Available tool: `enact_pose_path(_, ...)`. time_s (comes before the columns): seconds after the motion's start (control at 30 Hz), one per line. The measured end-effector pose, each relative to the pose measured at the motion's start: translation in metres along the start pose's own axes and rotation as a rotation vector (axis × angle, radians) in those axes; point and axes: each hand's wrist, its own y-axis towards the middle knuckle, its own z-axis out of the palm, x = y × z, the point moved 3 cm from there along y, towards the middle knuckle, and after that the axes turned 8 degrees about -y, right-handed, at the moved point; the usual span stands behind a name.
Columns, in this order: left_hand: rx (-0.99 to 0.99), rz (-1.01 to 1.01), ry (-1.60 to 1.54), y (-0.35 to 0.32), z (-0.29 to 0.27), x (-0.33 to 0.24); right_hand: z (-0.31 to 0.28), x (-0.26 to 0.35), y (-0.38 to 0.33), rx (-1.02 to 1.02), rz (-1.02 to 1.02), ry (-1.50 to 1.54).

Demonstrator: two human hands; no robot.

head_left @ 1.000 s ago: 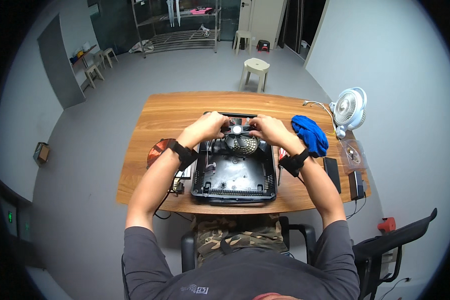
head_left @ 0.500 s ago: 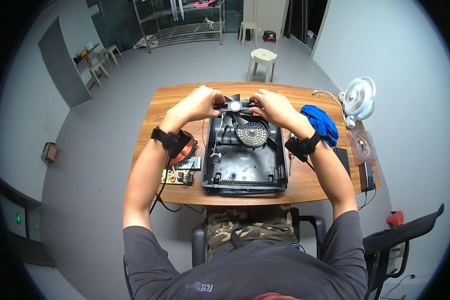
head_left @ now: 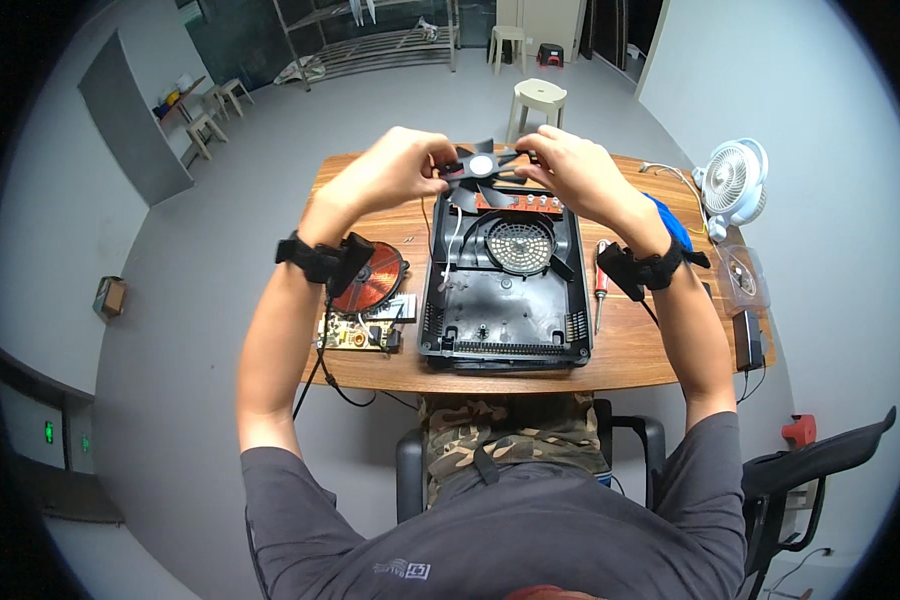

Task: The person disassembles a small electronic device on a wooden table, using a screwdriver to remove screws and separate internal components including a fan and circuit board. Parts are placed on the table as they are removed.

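Between my two hands hangs a black cooling fan [head_left: 481, 166] with a pale round hub and several blades. My left hand [head_left: 407, 168] pinches its left side, and my right hand [head_left: 576, 172] grips its right side. The fan is held above the far end of an open black plastic housing [head_left: 510, 310]. Inside the housing lie a round vent grille [head_left: 519, 246] and, along the far edge, a narrow orange-red circuit board [head_left: 525, 202]. A white wire [head_left: 452, 250] runs down into the housing from near the fan.
Left of the housing sit a round copper coil [head_left: 370, 280] and a circuit board [head_left: 350, 334]. To the right are a red-handled screwdriver [head_left: 601, 285], a blue cloth [head_left: 674, 222], a white desk fan [head_left: 734, 188], a clear plastic box [head_left: 743, 276] and a black power adapter [head_left: 747, 340].
Both hands have raised the fan away from the housing toward the far side, and the orange-red board now shows more. The whole view has shifted slightly.
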Motion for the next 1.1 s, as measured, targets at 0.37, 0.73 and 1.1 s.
enact_pose_path(0.37,0.156,-0.037,-0.138,0.005,0.086,0.003,0.01,-0.018,-0.045,0.264,0.013,-0.03)
enact_pose_path(0.73,0.116,0.01,-0.089,0.013,0.052,-0.04,-0.025,-0.024,-0.057,0.086,-0.026,0.06)
enact_pose_path(1.1,0.029,0.088,-0.048,0.013,0.06,-0.039,-0.033,-0.02,-0.062,0.083,0.034,0.051)
